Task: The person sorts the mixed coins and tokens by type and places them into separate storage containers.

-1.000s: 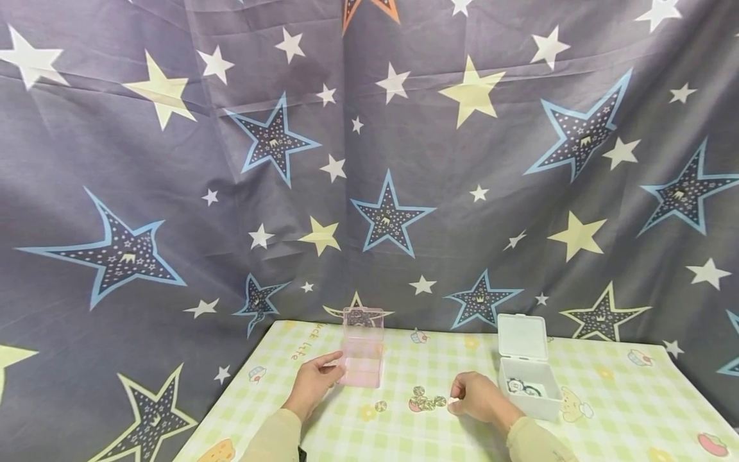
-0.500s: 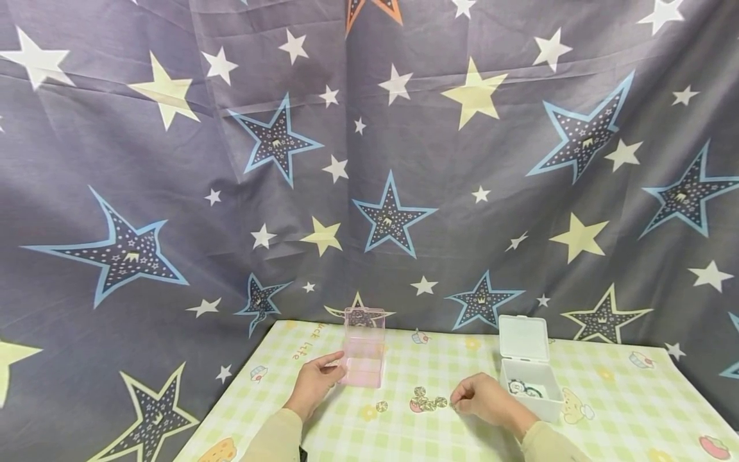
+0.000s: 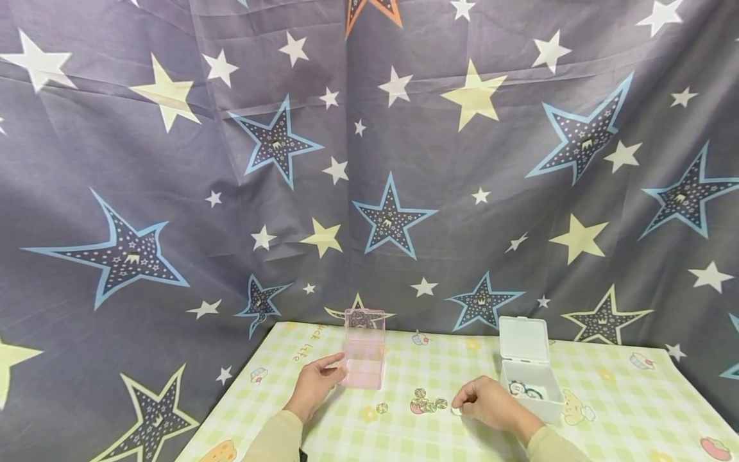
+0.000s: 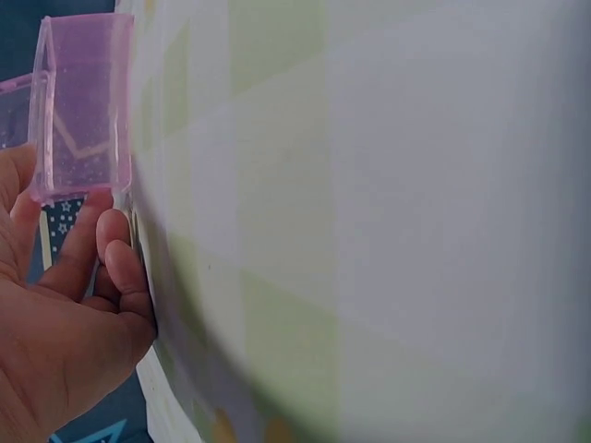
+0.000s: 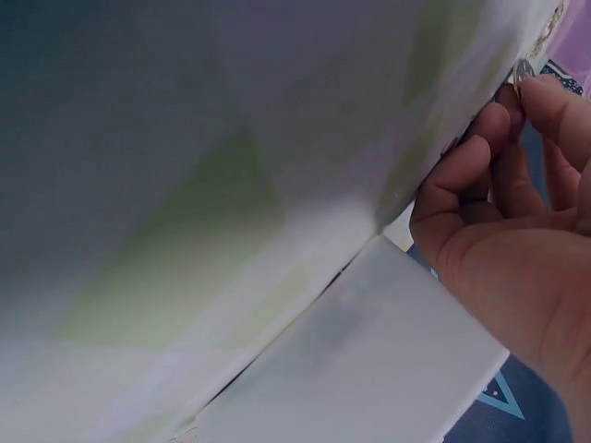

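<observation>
My left hand (image 3: 314,384) holds the left side of an open clear pink plastic box (image 3: 365,372). In the left wrist view its thumb and a finger touch the end of the pink box (image 4: 83,111), and the other fingers curl beside the tabletop. Between thumb and fingertips my right hand (image 3: 487,403) pinches a small shiny round coin (image 5: 524,71), seen edge-tilted in the right wrist view. Just left of that hand, several gold patterned coins (image 3: 428,405) lie in a loose cluster. One more gold coin (image 3: 382,408) sits apart, below the pink box.
A white box (image 3: 545,410) with its lid up stands right of my right hand, holding dark and white round pieces (image 3: 524,389). Green checked cloth (image 3: 629,410) covers the table. A star-patterned grey curtain (image 3: 404,147) hangs behind.
My right hand has shifted slightly right and down, a little away from the coin cluster, still pinching the coin. The left hand and both boxes have stayed in place.
</observation>
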Demonstrator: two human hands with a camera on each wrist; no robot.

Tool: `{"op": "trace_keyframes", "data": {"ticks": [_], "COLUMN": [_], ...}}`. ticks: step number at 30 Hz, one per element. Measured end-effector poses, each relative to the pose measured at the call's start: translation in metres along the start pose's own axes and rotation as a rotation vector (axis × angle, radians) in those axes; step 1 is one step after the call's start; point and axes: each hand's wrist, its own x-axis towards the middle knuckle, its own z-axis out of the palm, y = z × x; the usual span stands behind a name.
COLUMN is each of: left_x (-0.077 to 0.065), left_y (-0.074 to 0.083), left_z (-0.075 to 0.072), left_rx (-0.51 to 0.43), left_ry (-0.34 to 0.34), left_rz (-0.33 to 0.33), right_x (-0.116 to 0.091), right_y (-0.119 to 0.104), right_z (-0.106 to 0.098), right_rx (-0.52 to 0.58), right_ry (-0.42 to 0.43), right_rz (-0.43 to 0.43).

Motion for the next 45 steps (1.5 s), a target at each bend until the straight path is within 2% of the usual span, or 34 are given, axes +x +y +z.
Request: {"op": "trace_keyframes", "data": {"ticks": [5, 14, 19, 24, 30, 36, 40, 45], "left_x": [0.0, 0.001, -0.001, 0.0, 0.0, -0.003, -0.004, -0.001], "left_y": [0.002, -0.002, -0.003, -0.003, -0.002, 0.0, 0.001, 0.0], "left_z": [0.0, -0.001, -0.001, 0.0, 0.002, 0.001, 0.001, 0.002], "left_rx": [0.002, -0.001, -0.002, -0.008, -0.017, -0.022, -0.008, 0.002], "left_ry": [0.001, -0.015, -0.01, -0.007, -0.003, -0.006, -0.009, -0.016], "left_rz": [0.003, 0.0, 0.001, 0.006, 0.008, -0.002, -0.01, -0.005], "right_x": [0.0, 0.001, 0.011, 0.029, 0.059, 0.086, 0.096, 0.102], "right_y": [0.001, -0.001, -0.008, -0.028, -0.058, -0.08, -0.091, -0.101], "right_z": [0.0, -0.003, -0.003, 0.002, 0.02, 0.048, 0.065, 0.076], "right_rx": [-0.019, -0.03, -0.063, -0.055, -0.009, 0.073, 0.169, 0.206], "right_ry": [0.012, -0.039, -0.064, -0.04, 0.017, 0.086, 0.111, 0.18], "right_rz": [-0.002, 0.026, -0.004, -0.022, -0.036, -0.048, -0.03, 0.004]}}
